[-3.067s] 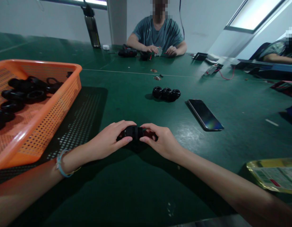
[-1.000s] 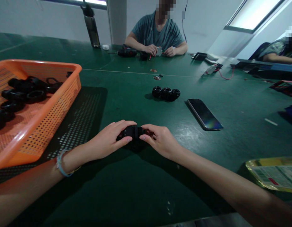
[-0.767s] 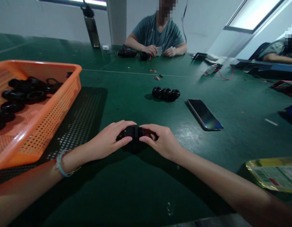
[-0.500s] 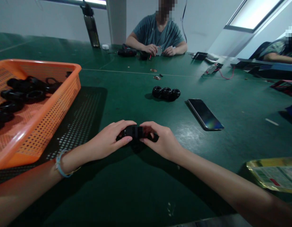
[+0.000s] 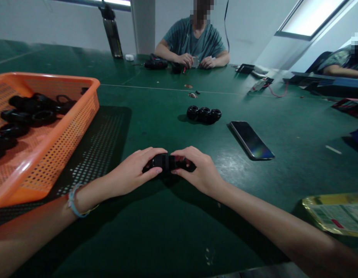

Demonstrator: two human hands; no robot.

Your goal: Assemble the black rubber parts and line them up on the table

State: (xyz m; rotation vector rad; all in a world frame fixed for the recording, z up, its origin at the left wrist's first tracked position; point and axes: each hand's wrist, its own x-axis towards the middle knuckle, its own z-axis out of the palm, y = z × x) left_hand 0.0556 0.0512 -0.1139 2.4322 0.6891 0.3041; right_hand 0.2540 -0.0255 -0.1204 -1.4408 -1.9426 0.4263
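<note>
Black plastic part: a small dark fitting [image 5: 166,161] sat low over the green table [image 5: 167,231], just in front of the person, gripped from both ends
Left hand: the left hand [image 5: 132,172] was curled about the fitting's left end, thumb underneath and fingers [image 5: 150,151] draped over the top, closed on it
Right hand: the right hand [image 5: 199,172] was wrapped round the fitting's right end, fingertips pinching it close to the other hand (how much of the part lay under the palm could not be told)
Wrist: a pale blue band [image 5: 73,199] circled the left wrist
Basket: an orange mesh basket [image 5: 63,135] stood at the left on a dark perforated mat [image 5: 103,143], with black rings [image 5: 28,116] piled inside
Table centre: three black round parts [image 5: 204,114] lay clustered together, well beyond the hands; a dark phone [image 5: 251,140] lay face up just to their right
Far side: a seated person in a teal shirt [image 5: 193,40] held a small item in both hands
Right edge: a yellow-rimmed tray [image 5: 332,214] showed at the corner
</note>
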